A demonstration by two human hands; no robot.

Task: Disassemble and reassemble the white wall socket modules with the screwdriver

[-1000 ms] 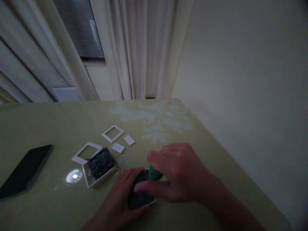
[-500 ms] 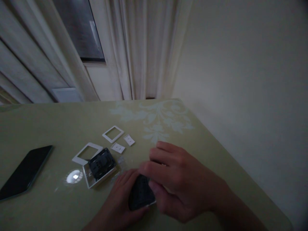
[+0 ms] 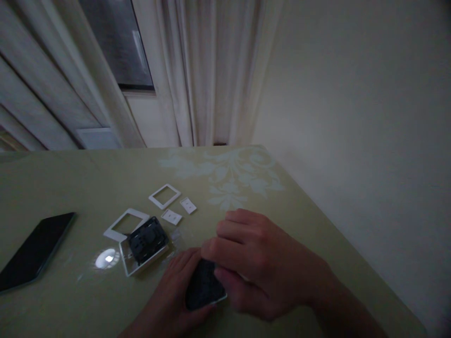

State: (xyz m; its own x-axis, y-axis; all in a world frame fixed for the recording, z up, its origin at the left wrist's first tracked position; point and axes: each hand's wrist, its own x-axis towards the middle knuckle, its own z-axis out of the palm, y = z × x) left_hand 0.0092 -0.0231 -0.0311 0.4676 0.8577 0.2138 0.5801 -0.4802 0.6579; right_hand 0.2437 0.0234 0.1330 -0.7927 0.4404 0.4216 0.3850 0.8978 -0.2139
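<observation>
My left hand is wrapped around a black switch module with a thin pale edge, near the front of the table. Over the module's right side is my right hand, its thumb and forefinger pinched together at the surface. Whatever lies between those fingertips is hidden. Left of my hands, a second black module rests tilted in a shallow white-edged box. A white frame lies against that box, and a smaller-looking white frame lies farther back beside two small white plates.
A dark phone lies at the left of the green table. Crumpled clear plastic sits between the box and my hands. Light glares off the tabletop near the box. Curtains hang behind, and a pale wall borders the right edge.
Both hands and the held module have shifted very slightly left in view, as have the things on the table. The grip and the pinch look the same.
</observation>
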